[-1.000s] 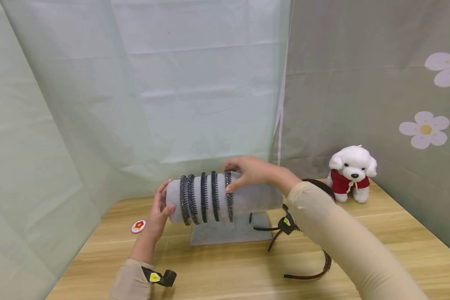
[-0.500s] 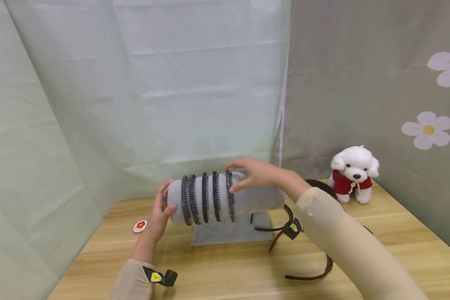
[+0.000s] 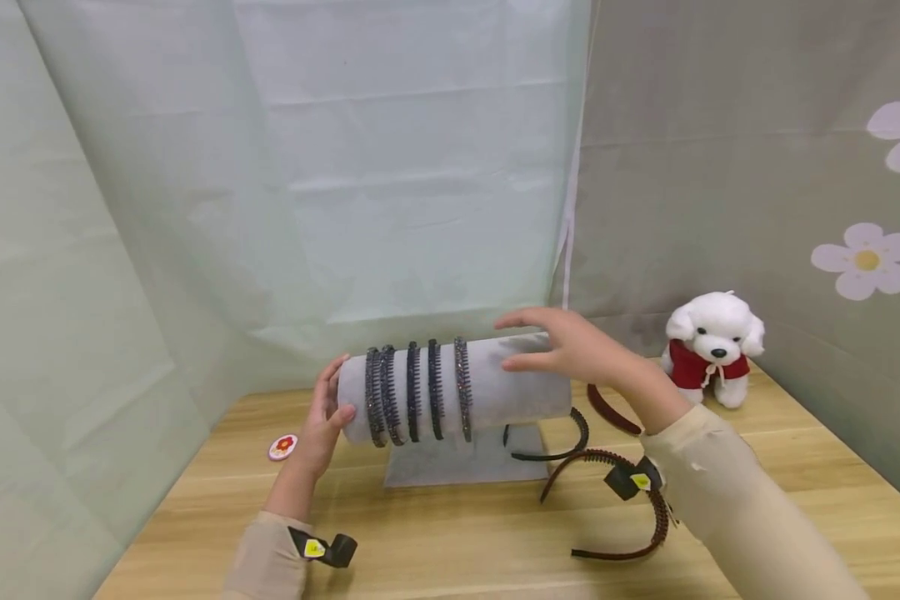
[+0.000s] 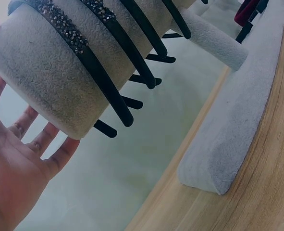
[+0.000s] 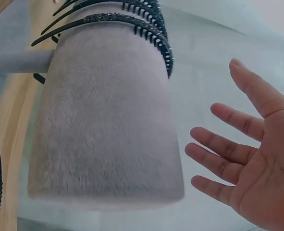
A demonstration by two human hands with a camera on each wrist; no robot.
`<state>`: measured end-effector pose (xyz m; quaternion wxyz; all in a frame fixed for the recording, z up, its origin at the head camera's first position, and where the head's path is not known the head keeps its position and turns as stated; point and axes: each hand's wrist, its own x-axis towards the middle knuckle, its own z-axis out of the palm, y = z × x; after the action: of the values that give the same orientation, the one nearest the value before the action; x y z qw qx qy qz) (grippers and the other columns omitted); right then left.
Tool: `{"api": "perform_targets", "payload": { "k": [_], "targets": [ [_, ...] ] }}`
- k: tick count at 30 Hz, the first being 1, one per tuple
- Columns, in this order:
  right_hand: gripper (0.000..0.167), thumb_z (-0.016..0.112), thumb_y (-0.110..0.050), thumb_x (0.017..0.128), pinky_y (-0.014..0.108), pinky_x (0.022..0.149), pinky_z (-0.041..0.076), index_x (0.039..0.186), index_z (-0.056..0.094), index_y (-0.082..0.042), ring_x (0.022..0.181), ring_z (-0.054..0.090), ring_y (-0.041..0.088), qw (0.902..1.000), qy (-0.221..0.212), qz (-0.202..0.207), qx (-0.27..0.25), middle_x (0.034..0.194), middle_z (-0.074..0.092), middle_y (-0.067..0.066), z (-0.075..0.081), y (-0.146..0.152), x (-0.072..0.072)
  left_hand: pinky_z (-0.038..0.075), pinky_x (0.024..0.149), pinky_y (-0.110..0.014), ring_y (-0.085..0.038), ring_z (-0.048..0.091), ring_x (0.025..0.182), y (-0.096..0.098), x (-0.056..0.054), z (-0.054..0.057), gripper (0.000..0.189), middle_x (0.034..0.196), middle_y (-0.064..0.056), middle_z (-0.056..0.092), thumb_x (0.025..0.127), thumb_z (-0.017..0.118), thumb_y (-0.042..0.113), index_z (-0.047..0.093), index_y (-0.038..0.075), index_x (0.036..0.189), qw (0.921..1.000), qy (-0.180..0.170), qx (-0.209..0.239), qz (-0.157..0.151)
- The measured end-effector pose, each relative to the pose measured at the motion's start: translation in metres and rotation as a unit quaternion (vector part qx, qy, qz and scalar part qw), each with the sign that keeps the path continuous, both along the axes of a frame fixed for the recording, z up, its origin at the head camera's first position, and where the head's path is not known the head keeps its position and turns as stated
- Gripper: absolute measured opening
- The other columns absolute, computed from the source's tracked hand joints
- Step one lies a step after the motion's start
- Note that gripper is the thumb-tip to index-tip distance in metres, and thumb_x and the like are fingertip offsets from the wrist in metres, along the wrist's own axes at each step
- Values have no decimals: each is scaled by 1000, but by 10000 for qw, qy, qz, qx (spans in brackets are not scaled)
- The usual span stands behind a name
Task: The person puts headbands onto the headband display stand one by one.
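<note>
A grey, plush-covered cylindrical roll (image 3: 521, 392) is being supported above the pale wooden worktop (image 3: 435, 542) by a flat grey base (image 3: 457, 464). The roll's left end is being held by the left grip (image 3: 319, 429), thumb in front, apparently so that tipping is being resisted. Five dark, toothed hairbands (image 3: 462, 387) are being carried over the roll, presumably for display. The right grip (image 3: 573, 346) is being held wide, with nothing grasped, apart from the roll's bare right portion.
</note>
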<state>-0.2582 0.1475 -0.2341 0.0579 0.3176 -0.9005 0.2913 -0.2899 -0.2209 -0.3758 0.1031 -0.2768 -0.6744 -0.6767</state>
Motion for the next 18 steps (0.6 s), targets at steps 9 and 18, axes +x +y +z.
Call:
{"api": "perform_targets", "payload": {
  "k": [9, 18],
  "targets": [
    [46, 68, -34, 89, 51, 102, 42, 129, 58, -13, 124, 55, 30, 9977, 486, -425, -191, 131, 61, 6, -8, 24, 17, 44, 88, -21, -6, 47, 112, -2, -3, -1, 66, 137, 7, 40, 94, 60, 33, 24, 25, 149, 10000, 30, 4, -35],
    [40, 63, -28, 93, 47, 88, 52, 128, 58, -10, 105, 65, 29, 9929, 499, -877, -627, 121, 66, 10, -28, 51, 23, 45, 88, -21, -4, 47, 113, -1, -2, -1, 65, 140, 10, 39, 94, 60, 31, 25, 26, 148, 9999, 14, 46, -91]
  ]
}}
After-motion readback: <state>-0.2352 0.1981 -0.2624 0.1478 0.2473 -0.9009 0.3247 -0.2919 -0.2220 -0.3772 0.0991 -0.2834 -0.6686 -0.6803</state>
